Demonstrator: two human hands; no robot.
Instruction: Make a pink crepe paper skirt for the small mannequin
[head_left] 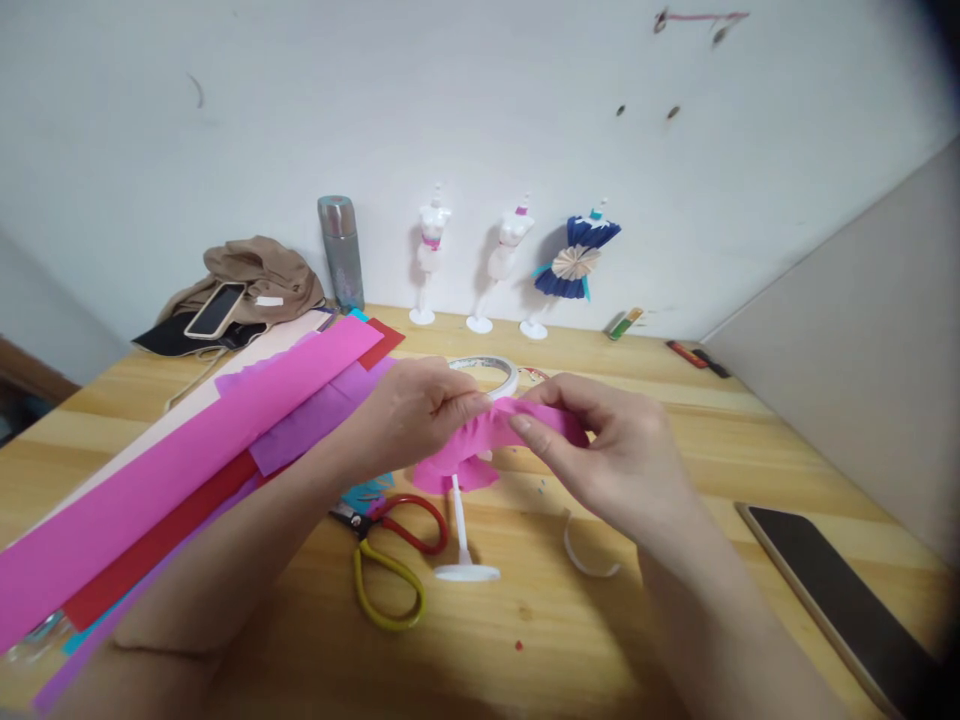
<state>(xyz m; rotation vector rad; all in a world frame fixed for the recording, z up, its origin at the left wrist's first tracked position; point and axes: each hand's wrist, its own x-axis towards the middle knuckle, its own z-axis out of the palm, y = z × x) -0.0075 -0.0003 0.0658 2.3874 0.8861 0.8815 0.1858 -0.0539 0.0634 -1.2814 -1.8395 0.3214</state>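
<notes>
Both hands work on a pink crepe paper strip [501,428] gathered around a small white mannequin stand [463,545] in the middle of the wooden table [750,440]. My left hand [416,410] pinches the ruffled paper at the top of the stand. My right hand [600,450] pinches the loose end of the strip, stretched to the right. A pink ruffled skirt [454,470] hangs below my left hand. The mannequin's body is hidden by paper and fingers.
Pink, purple and red paper sheets [187,470] lie at left. Scissors [394,555] rest beside the stand's base, a tape roll [491,368] behind my hands. Three mannequins [510,265], one in a blue dress, and a flask [341,250] stand by the wall. A tablet [832,590] lies at right.
</notes>
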